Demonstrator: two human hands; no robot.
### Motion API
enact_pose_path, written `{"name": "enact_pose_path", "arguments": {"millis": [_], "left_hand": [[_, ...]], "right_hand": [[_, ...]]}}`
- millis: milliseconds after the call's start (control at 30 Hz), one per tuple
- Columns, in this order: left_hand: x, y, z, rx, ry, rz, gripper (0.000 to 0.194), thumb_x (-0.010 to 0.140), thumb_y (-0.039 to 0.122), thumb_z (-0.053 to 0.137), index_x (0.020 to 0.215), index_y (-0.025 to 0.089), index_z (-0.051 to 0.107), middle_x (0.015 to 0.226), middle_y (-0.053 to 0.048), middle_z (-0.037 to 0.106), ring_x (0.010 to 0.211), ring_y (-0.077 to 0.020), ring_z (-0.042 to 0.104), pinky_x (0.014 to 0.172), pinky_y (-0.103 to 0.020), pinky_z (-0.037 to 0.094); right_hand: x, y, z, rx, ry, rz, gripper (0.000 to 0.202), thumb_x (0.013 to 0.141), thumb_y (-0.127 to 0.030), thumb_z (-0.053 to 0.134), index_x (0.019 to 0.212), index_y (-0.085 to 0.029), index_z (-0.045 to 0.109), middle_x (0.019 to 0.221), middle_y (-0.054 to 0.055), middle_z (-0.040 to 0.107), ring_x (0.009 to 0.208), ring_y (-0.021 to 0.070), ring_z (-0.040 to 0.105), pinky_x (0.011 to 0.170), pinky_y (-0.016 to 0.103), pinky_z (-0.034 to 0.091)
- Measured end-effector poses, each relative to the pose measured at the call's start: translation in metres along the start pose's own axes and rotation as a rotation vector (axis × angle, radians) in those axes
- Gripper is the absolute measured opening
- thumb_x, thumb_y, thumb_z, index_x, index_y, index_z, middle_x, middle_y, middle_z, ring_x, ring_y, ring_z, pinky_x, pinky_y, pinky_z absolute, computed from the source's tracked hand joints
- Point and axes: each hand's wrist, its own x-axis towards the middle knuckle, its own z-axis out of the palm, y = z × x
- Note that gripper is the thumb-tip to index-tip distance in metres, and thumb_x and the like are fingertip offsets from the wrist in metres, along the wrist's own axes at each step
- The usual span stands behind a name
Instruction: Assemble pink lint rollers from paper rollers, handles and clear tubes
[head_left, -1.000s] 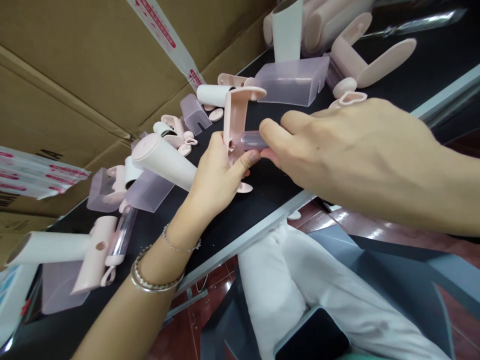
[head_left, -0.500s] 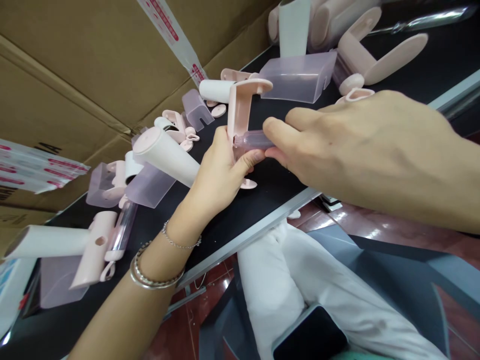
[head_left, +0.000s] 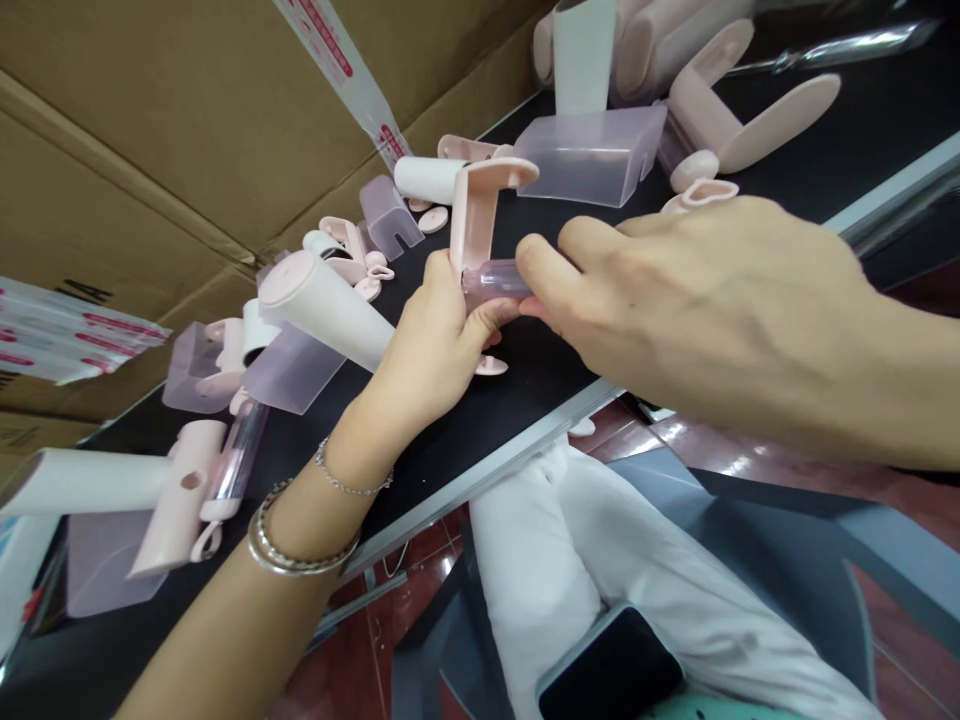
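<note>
My left hand [head_left: 431, 330] is closed around a pale pink U-shaped plastic bracket [head_left: 472, 215] with rounded ends, held above the black work surface. A clear purple-tinted tube [head_left: 496, 279] lies across the bracket, its threaded neck against the bracket's inner wall. My right hand [head_left: 622, 285] grips the tube's other end, which its fingers hide. The left thumb rests under the tube, close to the right fingertips. Beside my left wrist lies a white tapered cylinder [head_left: 330, 310] with a pink end.
Cardboard boxes [head_left: 150, 120] line the far side of the black surface [head_left: 420, 480]. Several purple translucent covers, one a large cover [head_left: 585, 155], lie among pink brackets [head_left: 727, 110] and white cylinders. A metal edge [head_left: 495, 465] runs along the near side. A phone [head_left: 611, 665] rests on my lap.
The view has shifted slightly, moving most things a little to the left. Both hands keep their grips, and the tube stays against the bracket.
</note>
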Motion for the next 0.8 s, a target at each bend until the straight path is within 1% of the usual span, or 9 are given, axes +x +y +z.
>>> {"name": "enact_pose_path", "arguments": {"millis": [100, 200, 300, 367, 433, 533, 633, 700, 800], "left_hand": [[-0.001, -0.002, 0.0, -0.008, 0.0, 0.014, 0.032, 0.085, 0.047, 0.063, 0.092, 0.021, 0.045, 0.079, -0.001, 0.06, 0.065, -0.0148, 0.06, 0.057, -0.028, 0.048], [-0.002, -0.003, 0.0, -0.012, 0.004, 0.015, 0.033, 0.086, 0.048, 0.063, 0.093, 0.02, 0.046, 0.079, -0.001, 0.06, 0.065, -0.0133, 0.06, 0.058, -0.027, 0.048], [-0.002, -0.004, 0.0, -0.019, 0.005, 0.019, 0.033, 0.085, 0.047, 0.064, 0.093, 0.021, 0.046, 0.078, -0.001, 0.06, 0.065, -0.0138, 0.06, 0.056, -0.026, 0.048], [-0.002, -0.004, 0.0, -0.028, 0.007, 0.015, 0.033, 0.084, 0.046, 0.065, 0.092, 0.021, 0.045, 0.079, -0.001, 0.061, 0.064, -0.0143, 0.06, 0.055, -0.027, 0.047], [0.0, -0.004, 0.0, -0.035, 0.009, -0.004, 0.033, 0.083, 0.045, 0.067, 0.089, 0.021, 0.044, 0.078, -0.001, 0.06, 0.064, -0.0151, 0.06, 0.055, -0.027, 0.047], [0.002, 0.0, -0.001, -0.023, -0.011, -0.039, 0.029, 0.084, 0.039, 0.068, 0.085, 0.021, 0.045, 0.072, 0.0, 0.059, 0.062, -0.0158, 0.06, 0.055, -0.029, 0.046], [0.004, 0.003, 0.0, 0.023, -0.031, -0.037, 0.018, 0.086, 0.029, 0.064, 0.086, 0.021, 0.048, 0.069, 0.001, 0.057, 0.058, -0.0147, 0.056, 0.054, -0.029, 0.045], [0.005, 0.004, 0.0, 0.052, -0.028, -0.027, 0.013, 0.087, 0.024, 0.061, 0.086, 0.021, 0.049, 0.068, 0.001, 0.056, 0.058, -0.0147, 0.056, 0.054, -0.029, 0.045], [0.007, 0.006, 0.001, 0.079, -0.014, -0.036, 0.016, 0.084, 0.02, 0.062, 0.08, 0.021, 0.046, 0.07, 0.001, 0.055, 0.064, -0.0172, 0.059, 0.056, -0.03, 0.048]], "right_hand": [[0.0, 0.004, 0.003, 0.017, 0.014, -0.036, 0.037, 0.089, -0.014, 0.019, 0.107, -0.014, 0.052, 0.075, 0.007, 0.054, 0.062, 0.0207, 0.055, 0.052, 0.031, 0.024], [0.0, 0.005, 0.004, 0.063, -0.02, -0.025, 0.033, 0.091, -0.019, 0.023, 0.105, -0.014, 0.052, 0.076, 0.006, 0.055, 0.064, 0.0201, 0.056, 0.054, 0.03, 0.023], [-0.002, 0.002, 0.002, 0.045, -0.029, -0.004, 0.033, 0.092, -0.019, 0.022, 0.106, -0.014, 0.051, 0.075, 0.007, 0.054, 0.062, 0.0215, 0.057, 0.052, 0.03, 0.022], [-0.003, -0.001, 0.002, 0.037, -0.004, 0.009, 0.032, 0.092, -0.018, 0.022, 0.106, -0.014, 0.051, 0.073, 0.006, 0.053, 0.059, 0.0215, 0.057, 0.05, 0.03, 0.022], [-0.003, -0.004, 0.002, 0.055, 0.021, 0.018, 0.036, 0.091, -0.015, 0.021, 0.109, -0.013, 0.051, 0.072, 0.006, 0.054, 0.059, 0.0218, 0.058, 0.049, 0.03, 0.022], [0.001, -0.006, 0.002, 0.097, 0.011, 0.043, 0.045, 0.087, -0.01, 0.02, 0.121, -0.009, 0.05, 0.081, 0.011, 0.059, 0.063, 0.023, 0.062, 0.05, 0.028, 0.025], [0.007, -0.007, -0.002, 0.135, -0.036, 0.054, 0.049, 0.085, -0.009, 0.025, 0.127, -0.008, 0.049, 0.09, 0.014, 0.063, 0.067, 0.023, 0.064, 0.053, 0.027, 0.031], [0.01, -0.008, -0.003, 0.16, -0.063, 0.061, 0.05, 0.084, -0.009, 0.027, 0.129, -0.008, 0.049, 0.09, 0.015, 0.064, 0.065, 0.0226, 0.063, 0.054, 0.027, 0.033], [0.01, -0.01, 0.0, 0.18, -0.059, 0.105, 0.049, 0.086, -0.01, 0.027, 0.13, -0.006, 0.049, 0.087, 0.016, 0.064, 0.06, 0.0208, 0.061, 0.051, 0.026, 0.034]]}}
